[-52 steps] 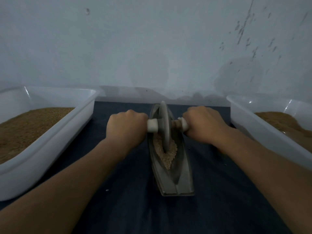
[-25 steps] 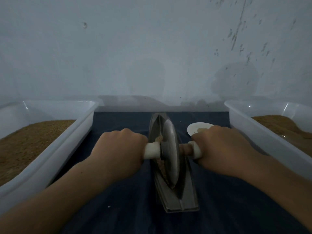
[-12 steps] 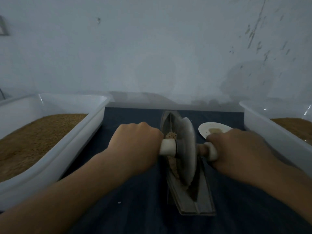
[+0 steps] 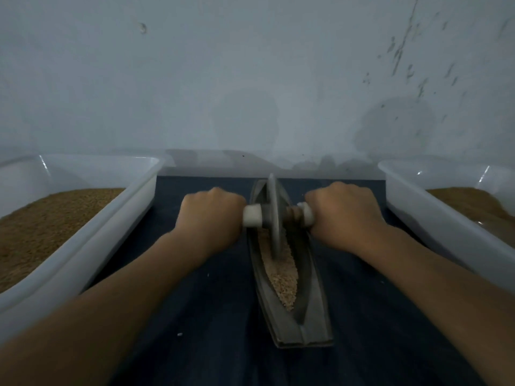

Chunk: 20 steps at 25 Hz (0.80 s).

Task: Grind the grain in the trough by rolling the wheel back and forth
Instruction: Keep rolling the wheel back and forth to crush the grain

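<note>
A grey boat-shaped trough (image 4: 315,296) lies lengthwise on the dark cloth, pointing away from me. Pale crushed grain (image 4: 282,277) fills its groove from the middle toward the near end. A thin grey wheel (image 4: 274,215) stands upright in the groove at the far part of the trough. Its axle carries white handles on both sides. My left hand (image 4: 210,215) is closed around the left handle (image 4: 252,215). My right hand (image 4: 344,213) grips the right handle (image 4: 305,214). Both arms are stretched forward.
A white plastic tub (image 4: 111,232) with brown grain stands at the left, and a second white tub (image 4: 434,207) with grain at the right. A grey wall (image 4: 250,79) rises just behind the trough. Dark cloth (image 4: 211,316) covers the surface, with a few stray grains.
The wheel has rolled from the near half of the trough to the far end, and both hands have gone forward with it. The small white dish at the right is now hidden.
</note>
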Each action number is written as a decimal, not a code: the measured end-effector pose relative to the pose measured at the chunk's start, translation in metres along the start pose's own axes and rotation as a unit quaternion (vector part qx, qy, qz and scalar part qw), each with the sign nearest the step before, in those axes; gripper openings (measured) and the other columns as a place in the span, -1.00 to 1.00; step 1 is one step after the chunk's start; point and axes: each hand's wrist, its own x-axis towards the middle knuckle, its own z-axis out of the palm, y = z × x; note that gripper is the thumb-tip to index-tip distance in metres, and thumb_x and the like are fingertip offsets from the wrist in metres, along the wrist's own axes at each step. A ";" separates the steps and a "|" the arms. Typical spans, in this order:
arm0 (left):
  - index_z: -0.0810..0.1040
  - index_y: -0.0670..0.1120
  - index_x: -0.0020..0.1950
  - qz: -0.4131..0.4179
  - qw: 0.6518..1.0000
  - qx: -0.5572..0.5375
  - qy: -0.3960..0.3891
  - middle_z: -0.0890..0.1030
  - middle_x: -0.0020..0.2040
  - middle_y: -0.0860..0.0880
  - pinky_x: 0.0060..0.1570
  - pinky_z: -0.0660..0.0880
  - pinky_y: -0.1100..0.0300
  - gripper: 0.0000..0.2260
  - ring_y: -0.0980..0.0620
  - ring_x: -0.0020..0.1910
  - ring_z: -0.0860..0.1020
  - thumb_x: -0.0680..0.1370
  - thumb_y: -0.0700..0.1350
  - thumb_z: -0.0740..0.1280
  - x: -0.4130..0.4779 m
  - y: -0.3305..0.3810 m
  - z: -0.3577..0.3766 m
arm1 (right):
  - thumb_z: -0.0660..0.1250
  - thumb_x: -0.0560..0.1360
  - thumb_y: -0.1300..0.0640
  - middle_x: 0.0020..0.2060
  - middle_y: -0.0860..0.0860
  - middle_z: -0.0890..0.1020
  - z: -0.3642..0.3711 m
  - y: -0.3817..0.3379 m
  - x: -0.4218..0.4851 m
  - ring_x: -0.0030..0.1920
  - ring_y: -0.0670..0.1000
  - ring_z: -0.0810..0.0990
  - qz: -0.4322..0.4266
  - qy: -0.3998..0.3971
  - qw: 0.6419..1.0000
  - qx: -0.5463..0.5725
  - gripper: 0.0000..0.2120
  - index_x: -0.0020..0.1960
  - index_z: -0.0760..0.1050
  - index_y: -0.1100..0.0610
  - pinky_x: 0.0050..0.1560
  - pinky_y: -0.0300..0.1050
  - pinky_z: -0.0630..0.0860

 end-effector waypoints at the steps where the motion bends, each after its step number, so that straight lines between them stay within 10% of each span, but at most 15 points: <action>1: 0.45 0.14 -0.13 0.017 1.000 -0.002 0.012 0.31 -0.32 0.11 -0.35 0.29 0.12 -0.89 0.04 -0.36 0.34 0.46 0.07 0.36 -0.017 -0.001 -0.001 | 0.41 0.37 -0.11 -0.41 -0.12 0.40 -0.002 0.001 -0.017 -0.45 -0.08 0.33 -0.018 0.028 0.999 -0.017 -0.71 -0.33 0.32 -0.06 -0.43 -0.21 0.14; 6: 0.27 0.15 -0.28 0.082 0.994 0.042 0.064 0.16 -0.43 0.13 -0.49 0.01 0.25 -0.67 0.13 -0.52 0.08 0.30 0.11 0.45 -0.039 -0.001 -0.015 | 0.43 0.13 -0.11 -0.53 -0.15 0.20 -0.008 0.005 -0.057 -0.53 -0.16 0.09 -0.034 0.076 0.996 -0.017 -0.66 -0.42 0.25 -0.07 -0.43 -0.30 -0.11; 13: 0.56 0.06 0.06 -0.013 0.999 0.015 -0.026 0.42 -0.21 0.03 -0.26 0.37 0.06 -0.85 -0.03 -0.26 0.42 0.50 -0.01 0.34 0.027 0.003 -0.002 | 0.35 0.46 -0.07 -0.25 -0.04 0.56 0.004 -0.002 0.026 -0.25 0.05 0.53 0.034 -0.049 0.997 0.039 -0.78 -0.27 0.37 -0.04 -0.27 -0.10 0.40; 20: 0.24 0.10 -0.32 0.099 0.987 0.035 0.125 0.10 -0.46 0.10 -0.46 -0.07 0.32 -0.54 0.10 -0.55 0.01 0.14 0.06 0.56 -0.046 -0.001 -0.023 | 0.30 0.21 -0.17 -0.53 -0.17 0.15 -0.006 0.007 -0.061 -0.53 -0.18 0.07 -0.050 0.110 0.993 -0.014 -0.71 -0.42 0.20 -0.11 -0.42 -0.33 -0.12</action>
